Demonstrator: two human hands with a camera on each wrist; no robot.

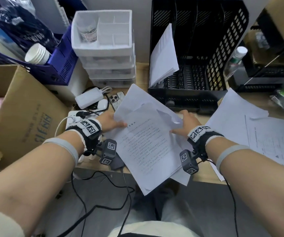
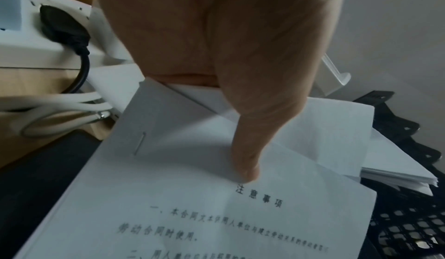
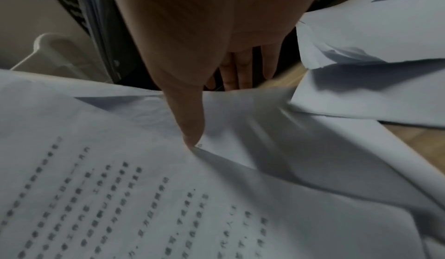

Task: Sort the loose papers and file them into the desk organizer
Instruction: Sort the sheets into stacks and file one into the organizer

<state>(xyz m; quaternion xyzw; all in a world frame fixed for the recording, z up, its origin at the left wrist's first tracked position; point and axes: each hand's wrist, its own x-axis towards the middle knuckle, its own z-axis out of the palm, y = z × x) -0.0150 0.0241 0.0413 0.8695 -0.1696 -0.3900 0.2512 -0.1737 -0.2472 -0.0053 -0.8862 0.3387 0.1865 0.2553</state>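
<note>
A stapled sheaf of printed papers (image 1: 148, 142) hangs tilted over the desk's front edge, between both hands. My left hand (image 1: 114, 121) pinches its upper left edge, with the thumb (image 2: 243, 149) on top near the heading and the staple (image 2: 139, 143). My right hand (image 1: 184, 124) pinches the upper right edge, where a page corner curls up; its thumb (image 3: 190, 126) lies on top and the fingers (image 3: 240, 69) pass beneath. The black mesh desk organizer (image 1: 223, 57) stands behind, with a sheaf of white sheets (image 1: 165, 53) leaning in its leftmost slot. Its other slots look empty.
Loose printed sheets (image 1: 257, 130) lie spread on the desk at the right. A cardboard box (image 1: 18, 113) fills the left side. A white drawer unit (image 1: 103, 45), power bank (image 1: 90, 100), phone (image 1: 116, 100) and power strip (image 2: 29, 50) sit behind my left hand. A bottle (image 1: 237, 57) stands right of the organizer.
</note>
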